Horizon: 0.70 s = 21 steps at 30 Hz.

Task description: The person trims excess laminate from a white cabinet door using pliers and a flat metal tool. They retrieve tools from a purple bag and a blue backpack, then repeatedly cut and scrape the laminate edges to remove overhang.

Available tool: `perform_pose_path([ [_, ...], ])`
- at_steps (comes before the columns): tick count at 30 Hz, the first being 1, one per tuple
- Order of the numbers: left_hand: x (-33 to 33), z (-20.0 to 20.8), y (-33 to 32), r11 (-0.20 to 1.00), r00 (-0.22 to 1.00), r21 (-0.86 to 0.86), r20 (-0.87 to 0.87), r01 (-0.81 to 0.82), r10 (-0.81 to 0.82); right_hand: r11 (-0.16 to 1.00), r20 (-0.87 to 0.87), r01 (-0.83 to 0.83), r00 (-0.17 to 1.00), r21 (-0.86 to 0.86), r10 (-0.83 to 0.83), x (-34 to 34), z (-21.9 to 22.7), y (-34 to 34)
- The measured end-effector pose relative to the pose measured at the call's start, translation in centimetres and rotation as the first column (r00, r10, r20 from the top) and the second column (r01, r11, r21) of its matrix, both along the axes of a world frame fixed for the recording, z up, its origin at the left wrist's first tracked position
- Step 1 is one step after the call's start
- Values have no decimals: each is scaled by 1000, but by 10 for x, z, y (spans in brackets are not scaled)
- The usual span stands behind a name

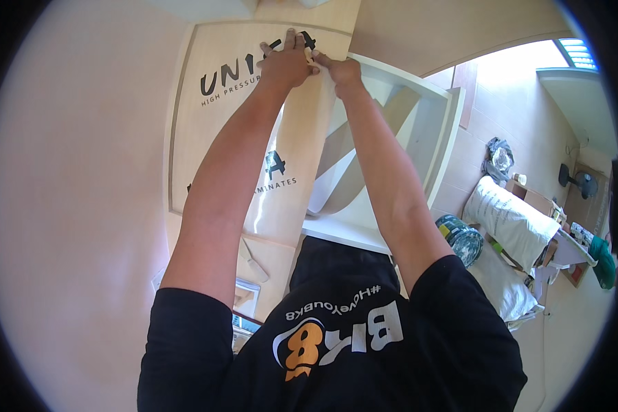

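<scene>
sheet [307,137] of pale wood tone, glossy and marked with dark lettering, lies left of centre, its long axis running away from the person's body with a slight lean to the right; both hands meet at its far right part, well beyond the black shirt [254,384]. the left hand [286,66] is the nearer to the sheet's middle, palm down over the lettering, its fingers spread apart on the face. a small pale piece [310,56] shows between the two hands — too small to tell what it is. the right hand [343,75] comes in just beside it at the sheet's right edge, thumb side toward the left hand; whether its fingertips are clamped on that piece or only touching it, i cannot tell. right of the edge, under the right forearm, a white box [353,235] opens upward with a curved grey-brown strip [336,189] inside; whether the sheet bears on its rim is unclear. farther right, well apart from the work, the room holds a grey plastic bag [499,159], a patterned bucket [462,240], white sacks [511,223] and — near the far wall — a dark fan [585,184].
</scene>
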<state>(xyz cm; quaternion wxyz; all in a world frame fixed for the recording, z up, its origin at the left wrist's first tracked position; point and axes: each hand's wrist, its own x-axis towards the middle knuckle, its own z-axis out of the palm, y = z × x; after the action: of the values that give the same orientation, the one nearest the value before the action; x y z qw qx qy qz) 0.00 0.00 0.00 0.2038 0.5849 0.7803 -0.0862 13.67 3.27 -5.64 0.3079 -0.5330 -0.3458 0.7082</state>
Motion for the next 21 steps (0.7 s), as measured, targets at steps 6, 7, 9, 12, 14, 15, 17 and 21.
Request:
perform_pose_path([
  [6, 14, 21, -20, 996, 996, 27, -27, -89, 90, 996, 32, 93, 995, -11, -93, 8, 12, -43],
  [7, 24, 18, -32, 991, 992, 71, -33, -116, 119, 997, 47, 51, 998, -62, -48, 15, 14, -52],
  [9, 34, 9, -57, 986, 993, 138, -57, -96, 105, 984, 106, -16, 994, -176, 35, 29, 16, -70],
  [12, 47, -3, -113, 977, 998, 214, -61, -21, 35, 975, 32, -111, 992, -193, 119, 45, 12, -106],
  [14, 57, -2, -162, 971, 1000, 237, -24, 3, 3, 979, 58, -96, 992, -181, 108, 45, 8, -131],
  [15, 65, 0, -187, 966, 1000, 256, -7, 18, -17, 979, 87, -75, 992, -192, 93, 45, 7, -142],
  [17, 77, 6, -244, 960, 998, 279, 45, 32, -46, 975, 109, -142, 981, -169, 162, 48, 4, -170],
  [21, 107, 22, -336, 987, 993, 148, 106, -68, 52, 967, -41, -233, 972, -106, 230, 52, -2, -230],
])
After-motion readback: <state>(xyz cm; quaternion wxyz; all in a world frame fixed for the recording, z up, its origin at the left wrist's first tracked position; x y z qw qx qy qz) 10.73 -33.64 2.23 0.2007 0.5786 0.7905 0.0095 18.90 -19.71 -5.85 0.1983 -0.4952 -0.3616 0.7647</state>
